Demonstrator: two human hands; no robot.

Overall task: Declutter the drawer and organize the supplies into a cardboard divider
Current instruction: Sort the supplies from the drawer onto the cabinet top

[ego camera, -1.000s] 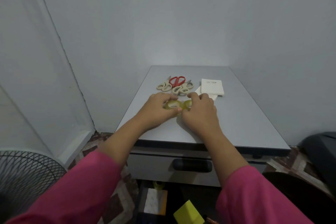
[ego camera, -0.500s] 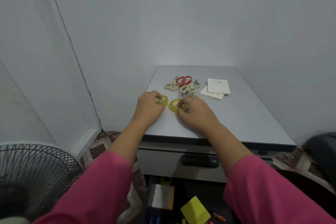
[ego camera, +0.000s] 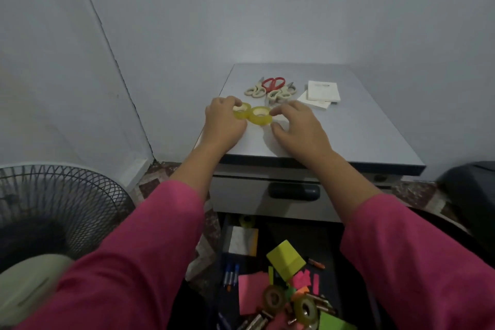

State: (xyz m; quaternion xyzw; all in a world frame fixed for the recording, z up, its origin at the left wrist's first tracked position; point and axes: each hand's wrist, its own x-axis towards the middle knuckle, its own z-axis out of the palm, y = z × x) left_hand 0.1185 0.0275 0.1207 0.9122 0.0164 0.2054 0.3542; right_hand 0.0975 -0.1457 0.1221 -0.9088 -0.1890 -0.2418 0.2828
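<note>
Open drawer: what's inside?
The open drawer holds a yellow sticky pad, pink notes, two tape rolls, pens and a white pad. Its sides are hidden under the pink sleeves; no cardboard divider shows.

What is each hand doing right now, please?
Left hand: fingers curled round the left tape roll on the tabletop.
Right hand: fingertips touch the right tape roll; whether it holds it cannot be told.

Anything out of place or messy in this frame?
Yes: the open drawer below is a jumble of sticky notes, pens and tape rolls. On the desktop, scissors lie in a loose overlapping pile. No cardboard divider is visible.
</note>
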